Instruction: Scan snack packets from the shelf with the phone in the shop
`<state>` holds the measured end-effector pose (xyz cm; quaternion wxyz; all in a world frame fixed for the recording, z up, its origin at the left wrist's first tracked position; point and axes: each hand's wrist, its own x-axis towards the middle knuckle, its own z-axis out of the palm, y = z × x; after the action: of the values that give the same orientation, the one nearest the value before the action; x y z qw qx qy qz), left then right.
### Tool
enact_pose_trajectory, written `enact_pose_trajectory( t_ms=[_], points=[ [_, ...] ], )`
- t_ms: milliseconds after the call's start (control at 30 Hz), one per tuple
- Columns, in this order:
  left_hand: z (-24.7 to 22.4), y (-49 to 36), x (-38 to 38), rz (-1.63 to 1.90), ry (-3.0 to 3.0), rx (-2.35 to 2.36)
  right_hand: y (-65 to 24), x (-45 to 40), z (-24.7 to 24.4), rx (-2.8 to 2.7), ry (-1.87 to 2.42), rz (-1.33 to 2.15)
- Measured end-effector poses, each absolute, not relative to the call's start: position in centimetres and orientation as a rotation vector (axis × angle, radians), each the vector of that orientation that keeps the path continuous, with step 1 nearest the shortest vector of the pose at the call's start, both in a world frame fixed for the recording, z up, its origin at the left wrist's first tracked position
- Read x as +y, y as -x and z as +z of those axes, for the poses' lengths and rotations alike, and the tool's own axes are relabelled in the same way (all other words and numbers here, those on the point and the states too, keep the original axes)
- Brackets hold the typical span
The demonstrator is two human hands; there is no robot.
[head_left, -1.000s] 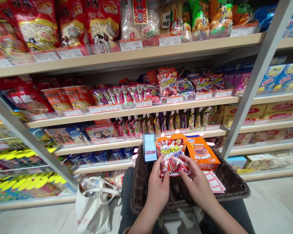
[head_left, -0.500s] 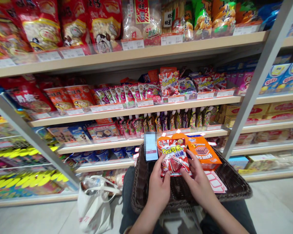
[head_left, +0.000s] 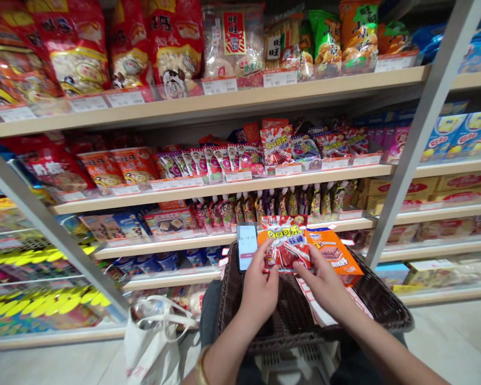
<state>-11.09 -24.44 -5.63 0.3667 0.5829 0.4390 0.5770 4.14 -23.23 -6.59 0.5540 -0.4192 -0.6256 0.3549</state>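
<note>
A red and white gummy candy bag with yellow lettering is held up in front of me over a dark woven basket. My left hand grips its left edge, thumb on the front. On the opposite edge, my right hand has its thumb near the lower front corner and fingers along the side. Just behind my right hand an orange snack box rests in the basket. A phone with a lit screen stands at the basket's left rear. White and red printed paper lies beneath my right hand.
Shelves ahead hold snack bags, upright candy packets and spouted pouches. A white tote bag sits on the floor at left. Slanted metal posts divide the shelving.
Both hands have raised the candy bag slightly, and more of the printed paper below shows. My view has shifted a little, so the upper shelf sits lower.
</note>
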Motion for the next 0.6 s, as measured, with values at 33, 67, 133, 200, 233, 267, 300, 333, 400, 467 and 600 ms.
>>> enact_pose_trajectory(
  t_ms=[33,67,133,200,233,267,300,333,400,467,600],
  points=[
    [-4.7,11.0,-23.5,1.494,-1.534,1.105,-4.2,-22.2,-5.7,-1.488,0.974,0.791],
    [-3.9,10.9,-22.3,1.514,-1.561,1.086,-4.3,-21.0,-4.8,-1.492,0.951,0.747],
    [-2.7,10.6,-19.9,1.544,-1.580,1.036,-4.5,-18.2,-3.6,-1.498,0.932,0.748],
    [-2.3,10.3,-17.4,1.570,-1.550,1.035,-4.5,-15.3,-3.3,-1.481,0.926,0.790],
    [-2.5,10.2,-16.3,1.573,-1.529,1.039,-4.4,-14.1,-3.4,-1.484,0.927,0.800],
    [-2.7,10.0,-15.3,1.576,-1.496,1.047,-4.4,-13.0,-3.6,-1.485,0.929,0.806],
    [-3.2,9.9,-14.5,1.575,-1.460,1.054,-4.4,-12.2,-4.0,-1.489,0.933,0.808],
    [-3.7,9.9,-13.8,1.573,-1.429,1.057,-4.4,-11.6,-4.4,-1.492,0.936,0.808],
    [-4.9,9.8,-13.1,1.575,-1.407,1.051,-4.5,-10.9,-5.4,-1.496,0.936,0.804],
    [-5.9,9.7,-12.9,1.585,-1.452,1.045,-4.7,-10.9,-6.2,-1.500,0.929,0.804],
    [-6.7,9.7,-13.4,1.659,-1.562,1.211,-4.9,-11.4,-7.0,-1.490,0.916,0.794]
  ],
)
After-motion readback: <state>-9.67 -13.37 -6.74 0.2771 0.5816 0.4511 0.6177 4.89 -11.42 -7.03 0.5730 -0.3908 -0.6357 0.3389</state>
